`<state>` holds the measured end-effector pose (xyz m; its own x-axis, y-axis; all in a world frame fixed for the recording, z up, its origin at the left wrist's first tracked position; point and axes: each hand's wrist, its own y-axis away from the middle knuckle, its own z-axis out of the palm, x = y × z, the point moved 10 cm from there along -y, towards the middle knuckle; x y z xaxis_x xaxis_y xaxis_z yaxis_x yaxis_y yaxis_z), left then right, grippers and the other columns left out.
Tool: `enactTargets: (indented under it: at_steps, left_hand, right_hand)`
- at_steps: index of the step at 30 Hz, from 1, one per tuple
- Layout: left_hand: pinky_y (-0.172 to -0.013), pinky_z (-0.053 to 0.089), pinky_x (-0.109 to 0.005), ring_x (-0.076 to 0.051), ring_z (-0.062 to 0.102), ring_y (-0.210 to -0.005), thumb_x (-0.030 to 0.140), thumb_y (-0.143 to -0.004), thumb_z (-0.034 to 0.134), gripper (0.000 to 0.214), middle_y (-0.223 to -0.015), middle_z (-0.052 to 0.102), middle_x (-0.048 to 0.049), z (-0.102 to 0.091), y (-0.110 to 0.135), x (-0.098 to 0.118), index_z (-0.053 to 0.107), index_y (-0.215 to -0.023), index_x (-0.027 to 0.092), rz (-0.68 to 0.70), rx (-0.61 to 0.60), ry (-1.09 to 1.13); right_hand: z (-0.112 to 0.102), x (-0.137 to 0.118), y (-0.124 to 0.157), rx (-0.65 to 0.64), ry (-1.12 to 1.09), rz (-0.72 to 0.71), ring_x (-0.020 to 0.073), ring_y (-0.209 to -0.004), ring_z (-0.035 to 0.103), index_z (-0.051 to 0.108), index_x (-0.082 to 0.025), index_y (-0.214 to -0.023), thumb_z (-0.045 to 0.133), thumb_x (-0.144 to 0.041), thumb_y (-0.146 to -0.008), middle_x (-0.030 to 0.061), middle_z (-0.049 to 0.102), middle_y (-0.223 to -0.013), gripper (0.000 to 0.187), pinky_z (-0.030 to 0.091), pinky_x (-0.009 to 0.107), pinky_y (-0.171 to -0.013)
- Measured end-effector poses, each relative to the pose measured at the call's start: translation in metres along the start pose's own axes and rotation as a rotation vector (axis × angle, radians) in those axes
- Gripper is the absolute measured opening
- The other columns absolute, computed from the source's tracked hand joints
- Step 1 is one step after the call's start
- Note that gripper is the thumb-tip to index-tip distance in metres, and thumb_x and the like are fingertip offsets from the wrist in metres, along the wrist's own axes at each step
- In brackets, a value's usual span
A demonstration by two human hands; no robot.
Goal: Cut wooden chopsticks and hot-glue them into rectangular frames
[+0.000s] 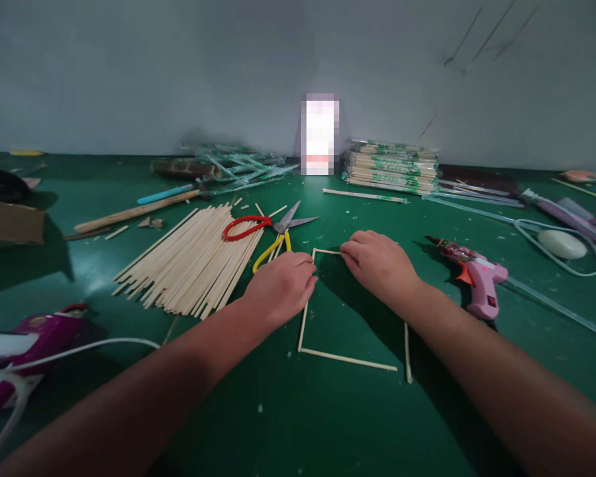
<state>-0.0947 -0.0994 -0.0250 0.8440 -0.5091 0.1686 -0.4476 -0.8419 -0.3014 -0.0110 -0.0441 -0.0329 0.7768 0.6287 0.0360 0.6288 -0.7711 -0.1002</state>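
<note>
Thin wooden sticks lie in a four-sided outline on the green tabletop. My left hand is closed with its fingertips on the left stick, close to the far left corner. Fingers curled, my right hand grips the far stick, whose left end meets the left stick. The near stick joins the left one at the bottom corner. Under my right wrist runs the right stick, its upper part hidden; a gap separates it from the near stick.
Scissors with red and yellow handles rest beside a heap of loose sticks. A pink glue gun lies to the right. Wrapped chopsticks and a bright blurred screen are at the back. A purple device sits left.
</note>
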Motion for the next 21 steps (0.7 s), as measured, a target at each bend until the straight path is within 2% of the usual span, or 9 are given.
enactTargets:
  at_steps: [21]
  left_hand:
    - [-0.083,0.050,-0.035,-0.021,0.060,-0.092,0.020,-0.087,0.051,0.019,-0.100,0.067,-0.0075,0.0000,0.0006,0.0013,0.067,-0.093,0.012,0.009,0.006,-0.012]
  right_hand:
    - [0.0030,0.0019,-0.0014,-0.025,-0.009,0.005,0.0192,-0.085,0.052,0.069,-0.019,-0.088,0.045,-0.024,-0.092,0.0061,0.063,-0.088,0.025,0.033,0.030,-0.066]
